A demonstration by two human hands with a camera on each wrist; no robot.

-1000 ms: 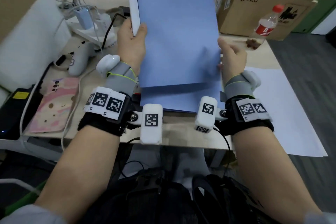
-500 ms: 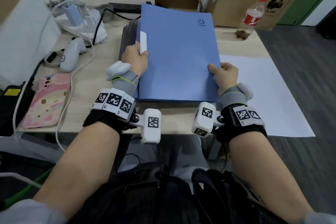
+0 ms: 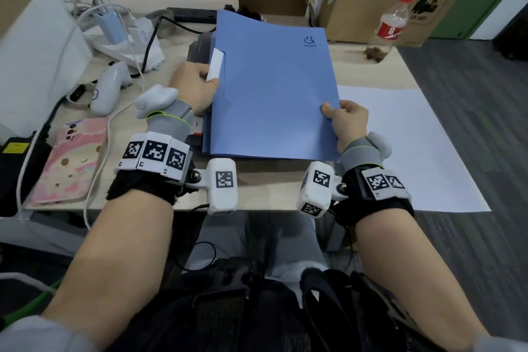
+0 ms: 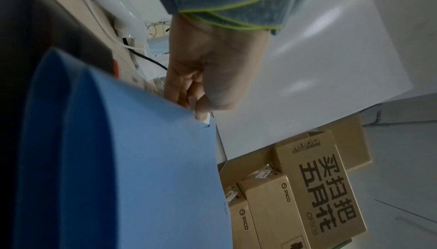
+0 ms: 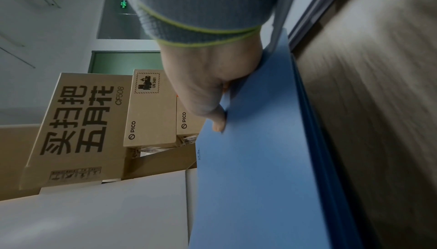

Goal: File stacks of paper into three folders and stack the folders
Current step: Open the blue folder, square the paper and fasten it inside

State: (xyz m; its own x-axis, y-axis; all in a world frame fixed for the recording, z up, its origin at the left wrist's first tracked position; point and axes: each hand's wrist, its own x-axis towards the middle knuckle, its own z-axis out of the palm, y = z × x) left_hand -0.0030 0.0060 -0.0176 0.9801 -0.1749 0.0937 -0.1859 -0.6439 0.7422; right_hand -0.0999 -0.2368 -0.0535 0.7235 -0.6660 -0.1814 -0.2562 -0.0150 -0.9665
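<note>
A blue folder (image 3: 271, 88) with a white tab (image 3: 215, 67) lies nearly flat on top of other blue folders (image 3: 206, 134) on the wooden desk (image 3: 268, 188). My left hand (image 3: 197, 86) pinches its left edge at the tab, thumb on top; the left wrist view shows that pinch (image 4: 196, 107) on the blue folder (image 4: 132, 159). At the folder's right edge my right hand (image 3: 347, 117) grips it, thumb on the cover. In the right wrist view the right hand (image 5: 217, 111) holds the top folder (image 5: 255, 169) above a darker lower edge (image 5: 314, 141).
A large white sheet (image 3: 405, 148) lies on the desk's right side. A red-capped bottle (image 3: 390, 28) and cardboard boxes (image 3: 371, 0) stand at the back right. Cables, a white controller (image 3: 110, 86) and a pink case (image 3: 68, 160) crowd the left.
The folder, held upright in both hands a second ago, has come down flat onto the stack. Both hands kept their hold on its edges.
</note>
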